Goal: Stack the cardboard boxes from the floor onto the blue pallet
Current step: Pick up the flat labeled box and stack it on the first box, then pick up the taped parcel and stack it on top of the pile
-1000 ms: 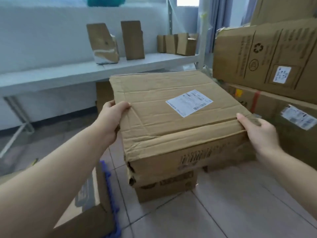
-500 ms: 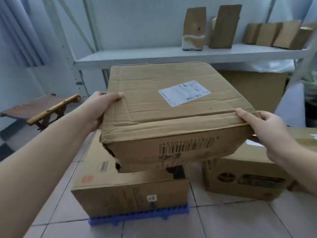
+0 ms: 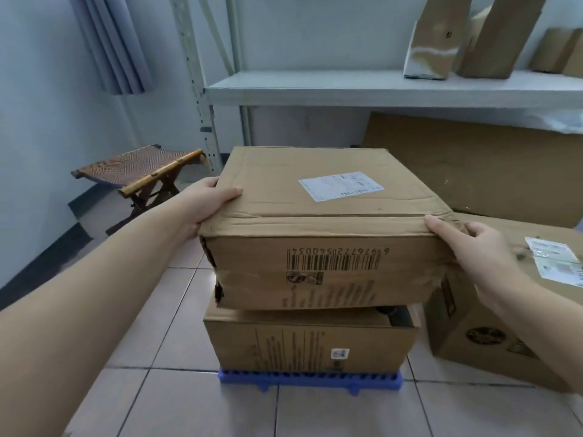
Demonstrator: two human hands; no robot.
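You have the worn cardboard box point(image 3: 318, 216) clamped between both hands: your left hand point(image 3: 205, 205) wraps its left top edge with the thumb lying on the lid, and your right hand point(image 3: 470, 247) presses the crumpled near right corner, fingers curled down the side. Each grip is closed on the box, not spread.

The box sits directly above the lower box point(image 3: 309, 339), which rests on the blue pallet point(image 3: 310, 378). Whether the two are touching all along, I cannot tell; the near bottom edge looks at or just above the lower lid, and a dark gap shows at the right under it.

The relation that matters is the alignment. The held box's long axis runs left to right, the same as the lower box's, but it reaches a little past the lower box on the right, toward the neighbouring box point(image 3: 504, 310) that sits on the floor just beside the stack. Its left face stands close to flush.

So the coming move, as I judge it, is a small nudge to the left while settling down. Your right hand is on the overhanging side and is best placed to push; mind the fingers there, since the neighbouring box leaves little room.
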